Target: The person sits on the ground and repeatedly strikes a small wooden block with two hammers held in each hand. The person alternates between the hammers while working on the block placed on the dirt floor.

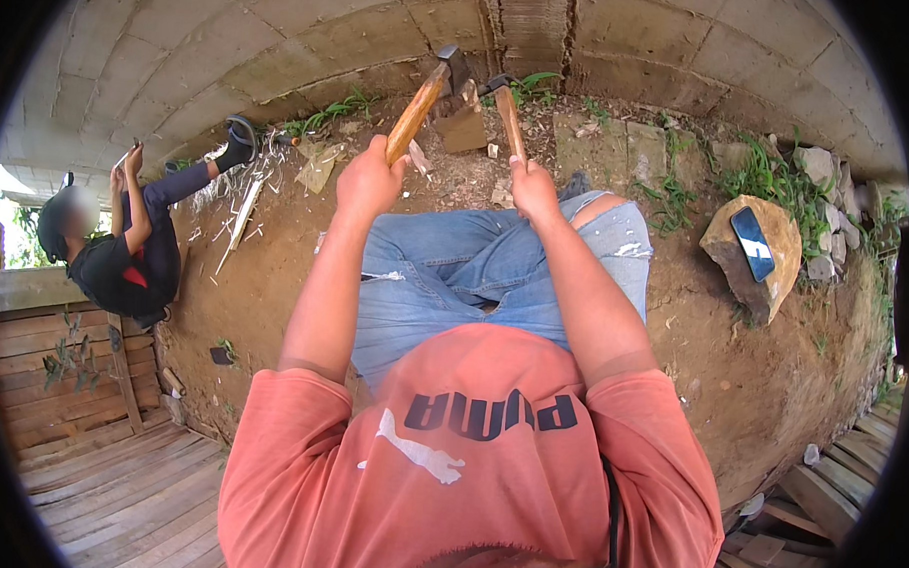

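Observation:
My left hand point(370, 181) is closed around the thick wooden handle of what looks like a hatchet point(416, 110). Its steel head points away from me, and its lower part merges with dark shapes near the wall. In my right hand point(533, 190) I grip the handle of a hammer point(511, 123); its dark head lies just right of the other tool's head. Below and between the two heads is a flat brown block point(462, 130), on ground strewn with chips. Both tools are apart from each other at the handles.
A concrete block wall point(643, 40) curves along the far side. At left, another person point(126, 237) sits holding a small object, near pale wood splinters point(243, 212). A phone point(752, 243) rests on a large rock point(785, 232) at right. Boards point(118, 473) lie near left.

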A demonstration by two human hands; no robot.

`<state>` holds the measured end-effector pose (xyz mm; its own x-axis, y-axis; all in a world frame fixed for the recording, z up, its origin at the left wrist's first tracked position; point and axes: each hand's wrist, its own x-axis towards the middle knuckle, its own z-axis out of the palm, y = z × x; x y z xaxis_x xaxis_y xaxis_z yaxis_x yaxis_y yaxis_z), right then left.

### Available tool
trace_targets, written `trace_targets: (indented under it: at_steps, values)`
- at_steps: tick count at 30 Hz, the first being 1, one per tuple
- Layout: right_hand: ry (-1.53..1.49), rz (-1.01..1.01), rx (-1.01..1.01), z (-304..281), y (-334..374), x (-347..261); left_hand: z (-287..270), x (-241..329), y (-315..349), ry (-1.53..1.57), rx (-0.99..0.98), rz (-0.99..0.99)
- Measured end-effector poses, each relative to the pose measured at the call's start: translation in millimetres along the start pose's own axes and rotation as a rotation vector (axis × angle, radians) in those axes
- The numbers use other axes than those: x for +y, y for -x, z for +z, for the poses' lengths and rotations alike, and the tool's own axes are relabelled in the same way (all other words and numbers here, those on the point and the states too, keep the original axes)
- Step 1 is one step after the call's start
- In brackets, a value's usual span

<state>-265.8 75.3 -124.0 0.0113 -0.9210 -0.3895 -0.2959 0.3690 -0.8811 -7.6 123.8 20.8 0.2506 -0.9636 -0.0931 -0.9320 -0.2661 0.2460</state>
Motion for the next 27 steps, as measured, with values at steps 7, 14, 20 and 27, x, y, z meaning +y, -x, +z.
trace_targets:
  at_steps: [7, 14, 20, 27]
  values:
    - [0.213, -0.415, 0.199, -46, 22, -91, 4, 2, -1, -0.006, 0.023, 0.022]
    - [0.128, -0.719, 0.246, -94, 54, -219, 1, 2, -2, -0.006, 0.024, 0.015]
    - [0.85, -0.477, 0.109, -77, 49, -173, 3, 2, -3, 0.024, 0.023, 0.032]
    - [0.494, -0.631, 0.267, -71, 71, -204, 10, -4, -4, 0.062, 0.052, 0.054]
